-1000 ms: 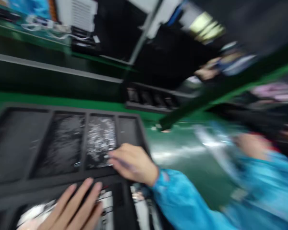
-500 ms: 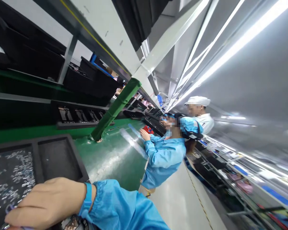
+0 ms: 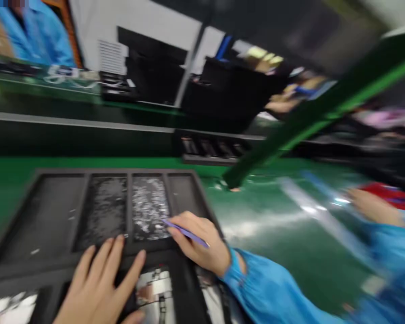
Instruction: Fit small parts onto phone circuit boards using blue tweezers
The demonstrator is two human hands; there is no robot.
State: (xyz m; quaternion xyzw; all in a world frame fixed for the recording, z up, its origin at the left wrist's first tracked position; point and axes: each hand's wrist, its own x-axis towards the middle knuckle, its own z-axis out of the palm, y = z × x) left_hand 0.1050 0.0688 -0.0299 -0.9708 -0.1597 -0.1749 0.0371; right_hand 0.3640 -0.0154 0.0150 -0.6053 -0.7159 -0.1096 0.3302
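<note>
My right hand [image 3: 204, 245] pinches a pair of purple tweezers [image 3: 191, 235]. Their tip reaches into a compartment of small shiny metal pieces [image 3: 150, 202], at its right side; whether a piece is in the tip is too blurred to tell. That compartment belongs to a black divided tray [image 3: 60, 171]. Fingers spread, my left hand [image 3: 99, 285] lies over the tray's near edge, just below a compartment with darker small bits [image 3: 106, 207]. Between my hands, a phone-like board assembly [image 3: 160, 292] with white and copper-coloured areas sits in a black holder.
A green-wrapped post [image 3: 273, 135] slants up at the right. Behind the tray is a small black tray with several slots [image 3: 212, 148]. At the right, a co-worker's hand [image 3: 374, 207] and blue sleeve are over the green bench [image 3: 256, 243], beside something red [image 3: 391, 193].
My view has swung left and down from the aisle onto the tray. My left hand and the purple tweezers now show clearly, with the tweezers' tip at the shiny pieces.
</note>
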